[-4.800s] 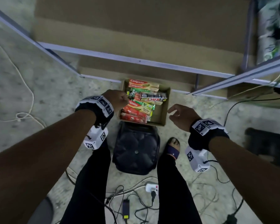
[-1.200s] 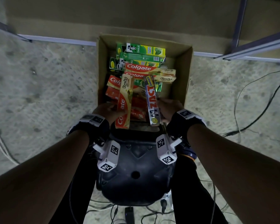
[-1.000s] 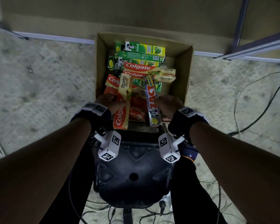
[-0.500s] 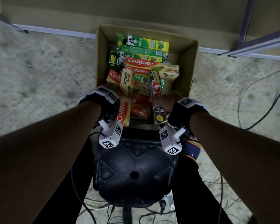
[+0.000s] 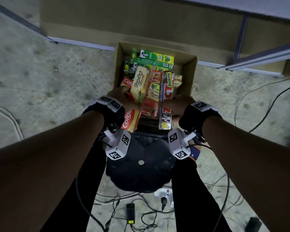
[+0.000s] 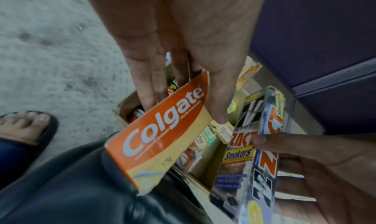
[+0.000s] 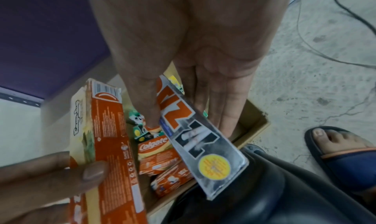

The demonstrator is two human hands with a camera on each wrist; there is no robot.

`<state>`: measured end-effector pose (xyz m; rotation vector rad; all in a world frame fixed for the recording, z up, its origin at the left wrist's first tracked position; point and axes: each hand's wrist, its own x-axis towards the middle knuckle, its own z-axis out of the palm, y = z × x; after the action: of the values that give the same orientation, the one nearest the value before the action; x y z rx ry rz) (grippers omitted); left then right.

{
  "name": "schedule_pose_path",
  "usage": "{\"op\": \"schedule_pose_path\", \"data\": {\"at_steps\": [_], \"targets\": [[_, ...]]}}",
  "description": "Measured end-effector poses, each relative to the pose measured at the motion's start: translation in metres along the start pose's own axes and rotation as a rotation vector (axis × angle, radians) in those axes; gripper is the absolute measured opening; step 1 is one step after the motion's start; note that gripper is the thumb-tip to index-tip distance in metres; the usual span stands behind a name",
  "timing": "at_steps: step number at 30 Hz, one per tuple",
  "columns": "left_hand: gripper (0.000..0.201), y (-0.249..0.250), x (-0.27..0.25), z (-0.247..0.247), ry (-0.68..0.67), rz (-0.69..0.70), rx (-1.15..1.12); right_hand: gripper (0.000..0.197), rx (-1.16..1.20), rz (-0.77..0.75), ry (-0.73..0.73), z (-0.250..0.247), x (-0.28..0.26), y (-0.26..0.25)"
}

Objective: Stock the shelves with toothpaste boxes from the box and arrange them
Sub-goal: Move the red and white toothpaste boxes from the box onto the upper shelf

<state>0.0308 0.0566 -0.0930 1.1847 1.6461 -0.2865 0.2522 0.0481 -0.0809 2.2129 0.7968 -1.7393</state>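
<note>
- Toothpaste boxes: you hold two, one per hand, both lifted above the cardboard box (image 5: 189, 76) on the floor.
- Your left hand (image 5: 122, 96) grips the Colgate box (image 6: 162, 131), thumb on the printed face, fingers behind it. Its near end hangs over the black stool (image 5: 141, 164) between your legs.
- Your right hand (image 5: 179, 104) pinches the Zact Smokers box (image 5: 166, 97), thumb on one face, fingers on the back. Near end also sits over the stool's front edge.
- The two held boxes run side by side, near but not touching, with a gap between them over the carton's middle.
- Inside the carton: loose pile, green boxes at the far end, red Colgate ones nearer you. Exact count is not readable; at least three green and three red show.
- Right side of the carton has bare cardboard wall showing; left side is packed to the wall.
- Carton's far edge sits against the shelf rail (image 5: 84, 44); the bottom shelf behind it is lined with brown cardboard.
- A shelf upright (image 5: 241, 36) and a diagonal rail (image 5: 264, 57) stand to the right of the carton.
- Stool touches the carton's near edge.
- Cables (image 5: 266, 101) trail on the floor to the right; a power strip (image 5: 164, 193) and an adapter (image 5: 130, 213) lie behind the stool, by your feet.
</note>
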Motion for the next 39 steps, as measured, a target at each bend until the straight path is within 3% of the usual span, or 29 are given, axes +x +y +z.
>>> {"op": "schedule_pose_path", "data": {"at_steps": [2, 7, 13, 26, 32, 39], "targets": [[0.082, 0.003, -0.023, -0.007, -0.006, 0.008, -0.009, 0.039, 0.028, -0.044, 0.010, -0.004, -0.026, -0.002], [0.071, 0.015, -0.091, -0.030, -0.064, 0.077, -0.164, 0.032, 0.038, -0.125, -0.001, -0.021, -0.093, -0.004], [0.044, 0.027, -0.171, -0.053, -0.010, 0.103, -0.325, 0.037, 0.178, -0.180, -0.030, -0.038, -0.177, -0.005], [0.048, 0.064, -0.310, -0.099, 0.107, 0.275, -0.522, 0.035, 0.240, -0.402, 0.043, -0.069, -0.341, 0.003], [0.056, 0.083, -0.374, -0.125, 0.149, 0.368, -0.516, 0.042, 0.241, -0.522, 0.064, -0.081, -0.408, 0.004], [0.054, 0.101, -0.427, -0.152, 0.246, 0.496, -0.534, 0.036, 0.247, -0.663, 0.157, -0.092, -0.469, 0.005]]}}
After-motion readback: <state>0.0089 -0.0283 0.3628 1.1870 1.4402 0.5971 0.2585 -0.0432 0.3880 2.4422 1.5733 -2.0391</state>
